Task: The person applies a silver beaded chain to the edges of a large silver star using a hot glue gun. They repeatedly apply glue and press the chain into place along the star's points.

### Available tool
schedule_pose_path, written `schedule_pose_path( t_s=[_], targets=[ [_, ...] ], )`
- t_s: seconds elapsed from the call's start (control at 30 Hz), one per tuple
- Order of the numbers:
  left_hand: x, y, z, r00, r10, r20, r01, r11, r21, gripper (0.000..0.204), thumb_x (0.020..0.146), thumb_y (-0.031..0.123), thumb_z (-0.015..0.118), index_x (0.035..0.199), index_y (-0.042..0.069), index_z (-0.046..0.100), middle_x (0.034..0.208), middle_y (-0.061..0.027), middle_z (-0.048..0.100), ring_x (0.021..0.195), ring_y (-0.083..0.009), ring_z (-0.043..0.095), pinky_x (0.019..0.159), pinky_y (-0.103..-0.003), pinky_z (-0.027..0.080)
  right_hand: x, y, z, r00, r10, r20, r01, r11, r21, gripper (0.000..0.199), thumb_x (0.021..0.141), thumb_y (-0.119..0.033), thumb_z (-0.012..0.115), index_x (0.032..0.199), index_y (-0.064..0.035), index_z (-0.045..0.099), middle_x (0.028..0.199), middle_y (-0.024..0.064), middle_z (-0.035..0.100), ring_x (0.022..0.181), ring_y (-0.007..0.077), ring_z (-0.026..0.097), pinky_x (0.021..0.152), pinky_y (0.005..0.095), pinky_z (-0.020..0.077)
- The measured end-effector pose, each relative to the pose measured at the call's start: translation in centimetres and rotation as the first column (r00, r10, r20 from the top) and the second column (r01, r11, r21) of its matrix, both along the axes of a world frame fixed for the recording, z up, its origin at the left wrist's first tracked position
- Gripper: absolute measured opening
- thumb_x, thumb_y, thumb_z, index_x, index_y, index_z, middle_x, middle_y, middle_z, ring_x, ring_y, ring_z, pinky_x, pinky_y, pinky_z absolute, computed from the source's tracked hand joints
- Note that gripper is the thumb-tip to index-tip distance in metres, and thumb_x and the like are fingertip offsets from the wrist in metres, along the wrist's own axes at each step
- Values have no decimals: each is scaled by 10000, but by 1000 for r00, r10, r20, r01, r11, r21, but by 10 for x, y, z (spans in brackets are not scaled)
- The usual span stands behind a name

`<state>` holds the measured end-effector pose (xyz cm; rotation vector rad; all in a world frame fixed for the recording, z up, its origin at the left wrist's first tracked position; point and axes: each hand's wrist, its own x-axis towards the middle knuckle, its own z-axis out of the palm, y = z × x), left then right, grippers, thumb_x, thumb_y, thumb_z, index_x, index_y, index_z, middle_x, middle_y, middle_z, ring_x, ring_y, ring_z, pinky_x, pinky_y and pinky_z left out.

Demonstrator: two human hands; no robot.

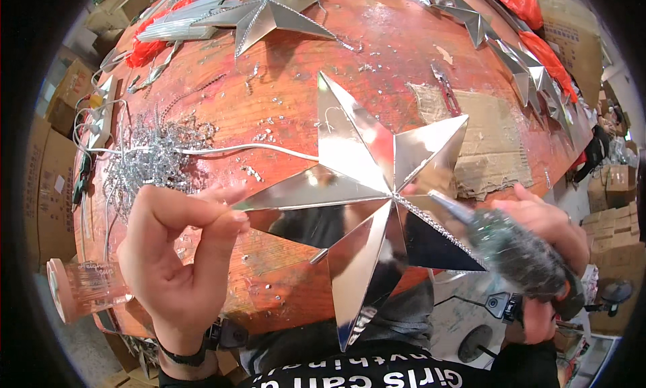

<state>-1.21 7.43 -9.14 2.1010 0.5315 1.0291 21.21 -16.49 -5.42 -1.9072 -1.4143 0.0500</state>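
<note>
A shiny silver five-pointed star (pixel 356 253) with raised folds is tilted up in front of me, near the table's front edge. My left hand (pixel 168 253) pinches the tip of its left arm between thumb and fingers. In my right hand (pixel 552 226) is a glue gun (pixel 521 257) with a dark, worn body. Its nozzle points at the star's middle, close to the fold of the lower-right arm. A strip of sparkly silver trim (pixel 441 231) runs along that fold. The other folds in view look plain. The gun's trigger is hidden.
Left of the star lies a tangled heap of silver trim (pixel 158 152), beside a power strip (pixel 101 122) with white cables. A clear cup (pixel 94 290) is at the lower left. Cardboard (pixel 494 142), a red-handled tool (pixel 446 92) and more silver stars (pixel 262 21) lie farther off.
</note>
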Motion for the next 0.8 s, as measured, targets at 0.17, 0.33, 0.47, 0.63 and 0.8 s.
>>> schedule_pose_path(
  t_s=[0.17, 0.33, 0.47, 0.63, 0.8],
  targets=[
    [0, 5, 5, 997, 74, 29, -74, 997, 19, 163, 778, -106, 665, 780, -19, 527, 802, -116, 623, 814, -205, 661, 838, -389, 541, -7, 12, 3, 984, 74, 165, -72, 997, -18, 818, 473, -787, 695, 801, -40, 633, 815, 73, 681, 844, 266, 682, 884, 458, 488],
    [2, 4, 6, 994, 83, 77, -84, 996, 7, 129, 804, -103, 637, 824, -28, 534, 885, -179, 654, 902, -255, 658, 867, -390, 526, -4, 14, -3, 968, 100, 230, -106, 994, 15, 825, 495, -812, 670, 781, -39, 627, 767, 58, 659, 772, 251, 674, 841, 450, 506],
    [-2, 4, 8, 1000, -1, 1, 0, 996, 84, 79, 858, -74, 579, 900, -40, 521, 973, -247, 653, 987, -297, 642, 901, -390, 508, -1, 16, -4, 963, 129, 236, -137, 990, 16, 832, 518, -842, 613, 744, -42, 602, 727, 54, 634, 746, 248, 657, 835, 447, 496],
    [-1, 5, 4, 999, -43, 17, 40, 990, 138, 67, 889, -55, 541, 938, -37, 499, 1002, -264, 647, 1002, -294, 638, 922, -392, 491, -10, 19, -13, 972, 34, 231, -53, 996, 74, 838, 570, -875, 516, 707, -49, 562, 698, 54, 604, 704, 235, 618, 835, 443, 462],
    [-2, 6, 5, 997, -67, -39, 74, 974, 213, 74, 921, -49, 486, 984, -12, 470, 1019, -278, 640, 1005, -296, 639, 916, -385, 490, -5, 16, -16, 969, 52, 241, -75, 993, 88, 843, 575, -885, 498, 693, -52, 549, 676, 46, 586, 670, 230, 604, 798, 419, 457]
  ],
)
